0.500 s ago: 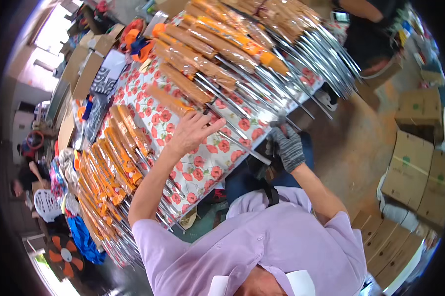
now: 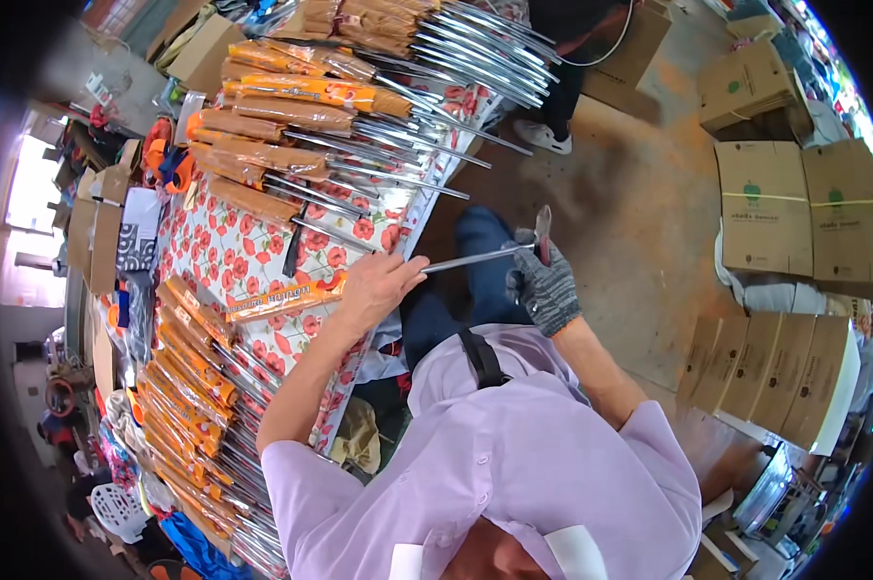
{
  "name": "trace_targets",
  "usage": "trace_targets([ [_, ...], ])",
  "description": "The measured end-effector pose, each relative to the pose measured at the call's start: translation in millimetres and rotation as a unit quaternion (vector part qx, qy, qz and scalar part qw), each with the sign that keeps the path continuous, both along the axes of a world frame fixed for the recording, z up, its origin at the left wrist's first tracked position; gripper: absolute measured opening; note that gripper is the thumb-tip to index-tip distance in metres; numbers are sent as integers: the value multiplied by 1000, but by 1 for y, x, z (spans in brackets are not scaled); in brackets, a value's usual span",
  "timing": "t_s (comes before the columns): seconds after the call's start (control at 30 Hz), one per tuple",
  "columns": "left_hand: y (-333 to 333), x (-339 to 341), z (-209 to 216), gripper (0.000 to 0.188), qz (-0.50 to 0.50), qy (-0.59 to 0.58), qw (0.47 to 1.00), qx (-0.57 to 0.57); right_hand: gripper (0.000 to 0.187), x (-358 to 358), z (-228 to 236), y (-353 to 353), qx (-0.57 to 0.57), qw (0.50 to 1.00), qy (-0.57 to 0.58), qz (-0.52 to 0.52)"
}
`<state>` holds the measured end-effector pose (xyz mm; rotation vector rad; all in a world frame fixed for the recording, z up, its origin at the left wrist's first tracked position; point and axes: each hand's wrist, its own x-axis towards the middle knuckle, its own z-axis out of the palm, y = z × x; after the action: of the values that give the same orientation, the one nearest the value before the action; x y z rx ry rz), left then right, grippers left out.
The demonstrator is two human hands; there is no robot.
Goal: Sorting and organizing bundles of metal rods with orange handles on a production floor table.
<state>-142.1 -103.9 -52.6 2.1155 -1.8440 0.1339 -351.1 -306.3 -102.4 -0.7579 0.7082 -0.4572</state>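
1 bare hand (image 2: 382, 286), 1 gloved hand (image 2: 547, 292), 1 held rod (image 2: 475, 259), 1 hand tool (image 2: 543, 232) at centre, 1 white chair (image 2: 119, 512) lower left

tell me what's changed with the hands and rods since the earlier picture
The left hand now grips a metal rod reaching rightward past the edge of the flowered tablecloth. The gloved right hand, earlier at that edge, is now clear of it, with a hand tool showing. The view has turned. The plastic-wrapped rods still lie in rows.
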Motion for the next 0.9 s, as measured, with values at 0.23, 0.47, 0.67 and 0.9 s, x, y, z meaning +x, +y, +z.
trace_targets([
  [0.23, -27, -22, 5, 23, 13, 206, 978, -5, 21, 46, 18, 24, -6, 1000, 17, 19],
  [0.47, -57, 6, 27, 22, 62, 363, 930, -17, 21, 51, 13, -8, -67, 992, 107, 20],
  [0.67, -66, 27, 33, 19, 87, 412, 907, 11, 21, 34, -5, 21, -190, 961, 201, 12],
  [0.9, -63, 16, 29, 20, 67, 410, 909, 14, 24, 8, -17, 39, -315, 924, 213, 37],
])
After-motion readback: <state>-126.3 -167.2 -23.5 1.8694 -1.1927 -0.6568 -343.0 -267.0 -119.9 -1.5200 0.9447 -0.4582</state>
